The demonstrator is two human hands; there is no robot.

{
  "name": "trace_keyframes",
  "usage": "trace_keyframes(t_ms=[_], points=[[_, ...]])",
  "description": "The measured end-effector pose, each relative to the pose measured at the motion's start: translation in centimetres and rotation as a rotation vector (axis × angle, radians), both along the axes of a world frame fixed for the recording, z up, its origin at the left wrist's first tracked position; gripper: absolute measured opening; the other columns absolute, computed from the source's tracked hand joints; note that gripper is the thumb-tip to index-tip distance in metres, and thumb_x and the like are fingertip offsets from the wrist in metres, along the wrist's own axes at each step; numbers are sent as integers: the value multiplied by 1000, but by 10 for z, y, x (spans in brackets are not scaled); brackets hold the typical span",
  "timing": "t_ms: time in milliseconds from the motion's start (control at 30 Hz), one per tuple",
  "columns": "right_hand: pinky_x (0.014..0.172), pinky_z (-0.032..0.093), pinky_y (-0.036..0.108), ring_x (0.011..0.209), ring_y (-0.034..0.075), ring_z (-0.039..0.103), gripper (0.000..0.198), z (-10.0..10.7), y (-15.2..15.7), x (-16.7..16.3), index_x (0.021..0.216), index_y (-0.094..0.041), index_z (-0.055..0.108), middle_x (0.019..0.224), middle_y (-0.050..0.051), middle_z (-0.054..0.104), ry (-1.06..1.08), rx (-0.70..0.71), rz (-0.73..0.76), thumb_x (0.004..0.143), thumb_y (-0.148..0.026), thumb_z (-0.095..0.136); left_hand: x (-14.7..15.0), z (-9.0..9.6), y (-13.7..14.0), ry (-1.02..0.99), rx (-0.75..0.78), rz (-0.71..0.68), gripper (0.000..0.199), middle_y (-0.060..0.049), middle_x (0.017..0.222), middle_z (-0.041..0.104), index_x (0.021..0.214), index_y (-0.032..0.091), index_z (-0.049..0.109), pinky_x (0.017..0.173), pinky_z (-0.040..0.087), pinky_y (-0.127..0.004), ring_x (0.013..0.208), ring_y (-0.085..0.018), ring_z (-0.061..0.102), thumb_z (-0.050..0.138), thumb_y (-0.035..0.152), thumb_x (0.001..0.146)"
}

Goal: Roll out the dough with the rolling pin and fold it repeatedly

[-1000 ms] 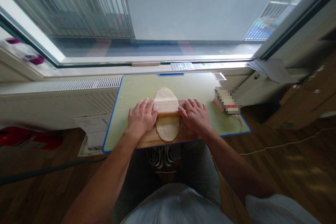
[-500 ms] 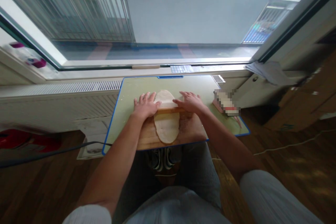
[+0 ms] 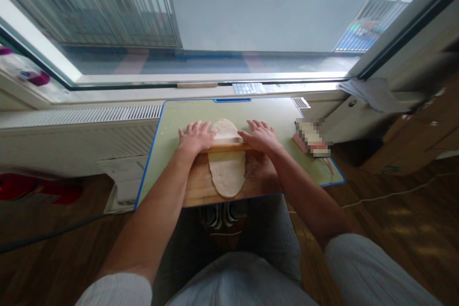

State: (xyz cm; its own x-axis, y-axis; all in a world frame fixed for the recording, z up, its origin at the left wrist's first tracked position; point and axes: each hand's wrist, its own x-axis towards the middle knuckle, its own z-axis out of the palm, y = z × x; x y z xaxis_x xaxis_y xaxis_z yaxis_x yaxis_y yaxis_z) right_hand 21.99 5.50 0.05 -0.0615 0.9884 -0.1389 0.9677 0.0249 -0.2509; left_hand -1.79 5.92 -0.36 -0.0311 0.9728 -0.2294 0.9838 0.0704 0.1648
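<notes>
In the head view I see the left hand and right hand resting on a rolling pin, fingers spread rather than wrapped. It crosses the oval dough sheet on the wooden board.

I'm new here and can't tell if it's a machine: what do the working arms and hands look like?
They're a person's. The left hand and right hand are bare, with no gloves or watch visible. Pale grey-blue sleeves end around the elbows, leaving the forearms uncovered.
</notes>
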Motion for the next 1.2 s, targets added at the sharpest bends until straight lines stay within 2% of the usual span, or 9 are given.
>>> trace_keyframes(t_ms=[233, 600, 833, 967, 1067, 1200], points=[[133, 25, 60, 164, 36, 29, 82, -3, -19, 2, 174, -23, 34, 180, 8, 33, -36, 16, 0, 105, -69, 37, -1, -2, -20, -39, 56, -36, 75, -7, 183, 29, 171, 36, 36, 133, 17, -71, 167, -36, 26, 21, 65, 104], [132, 25, 61, 163, 36, 31, 74, -4, -59, 1, 171, -20, 40, 177, 10, 40, -77, 103, 12, 110, -60, 32, 3, 1, -58, 39, 145, -79, 69, -9, 179, 38, 168, 34, 44, 132, 23, -68, 163, -34, 34, 24, 59, 108], [131, 26, 63, 161, 37, 34, 74, -6, -78, 1, 168, -18, 44, 175, 11, 43, -98, 151, 1, 111, -62, 31, 7, 0, -78, 79, 241, -87, 64, -10, 175, 45, 163, 33, 52, 129, 30, -65, 159, -33, 41, 28, 57, 109], [131, 25, 64, 162, 38, 33, 74, -7, -88, 2, 168, -18, 44, 175, 11, 42, -95, 169, 9, 112, -63, 30, 8, 2, -90, 94, 252, -90, 64, -10, 175, 45, 164, 33, 51, 129, 32, -64, 159, -32, 41, 27, 56, 109], [132, 24, 65, 163, 38, 31, 73, -3, -88, 5, 169, -21, 43, 177, 9, 40, -84, 144, 22, 111, -64, 31, 6, 7, -92, 89, 201, -92, 65, -11, 177, 40, 167, 31, 47, 130, 29, -65, 162, -33, 36, 27, 56, 109], [132, 25, 62, 163, 36, 32, 81, 6, -67, 10, 171, -25, 39, 177, 10, 39, -21, 76, 51, 105, -73, 44, 2, 15, -70, 24, 128, -73, 74, -10, 181, 33, 171, 32, 39, 132, 25, -66, 165, -35, 31, 31, 66, 106]])
